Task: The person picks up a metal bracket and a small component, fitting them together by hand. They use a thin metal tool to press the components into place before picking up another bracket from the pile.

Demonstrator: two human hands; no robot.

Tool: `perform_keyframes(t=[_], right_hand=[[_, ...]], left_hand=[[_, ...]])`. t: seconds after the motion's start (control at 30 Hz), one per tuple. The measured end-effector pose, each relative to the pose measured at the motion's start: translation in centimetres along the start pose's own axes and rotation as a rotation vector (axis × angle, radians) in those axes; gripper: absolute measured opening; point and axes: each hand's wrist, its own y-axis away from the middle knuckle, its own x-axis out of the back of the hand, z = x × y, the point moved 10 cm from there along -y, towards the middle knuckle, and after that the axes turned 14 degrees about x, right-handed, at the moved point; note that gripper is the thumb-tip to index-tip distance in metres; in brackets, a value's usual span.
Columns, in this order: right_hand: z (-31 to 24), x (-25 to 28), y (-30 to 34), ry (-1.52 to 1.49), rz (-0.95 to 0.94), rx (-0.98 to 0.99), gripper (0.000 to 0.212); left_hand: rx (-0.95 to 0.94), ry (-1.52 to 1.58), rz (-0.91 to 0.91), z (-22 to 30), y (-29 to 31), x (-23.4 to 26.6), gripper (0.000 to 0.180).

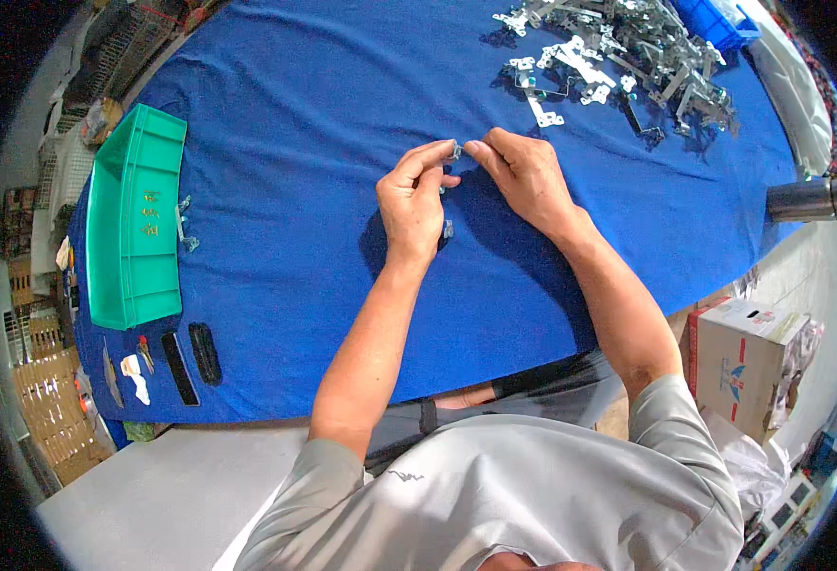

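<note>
Above the middle of the blue cloth, my left hand [411,205] is closed around a slim metal bracket [448,228]. One end shows by the index fingertip and the other below the palm; the fingers hide its middle. My right hand [531,181] is closed in a pinch just right of the bracket's upper end. Whatever lies between its thumb and finger is too small to make out. Similar silvery metal brackets [585,71] lie in a heap at the far right. Another bracket [185,226] lies alone beside the green bin.
A green plastic bin [137,276] stands at the left with small brass-coloured pieces on its floor. Near it lie a black phone-like slab [179,368], a dark case [205,353] and a white scrap [135,378]. A blue crate [718,24] and metal cylinder [811,201] are at right.
</note>
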Motion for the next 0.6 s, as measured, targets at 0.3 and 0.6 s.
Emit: perform_keyframes(t=[0.3,0.6], right_hand=[[0.1,0.5,-0.3,-0.155,0.11,0.007,0.028],[-0.1,0.0,0.1,-0.065,0.078,0.003,0.027]], left_hand=[[0.006,0.02,-0.011,0.3,-0.2,-0.1,0.027],[-0.021,-0.027,-0.002,0.2,0.2,-0.1,0.026]])
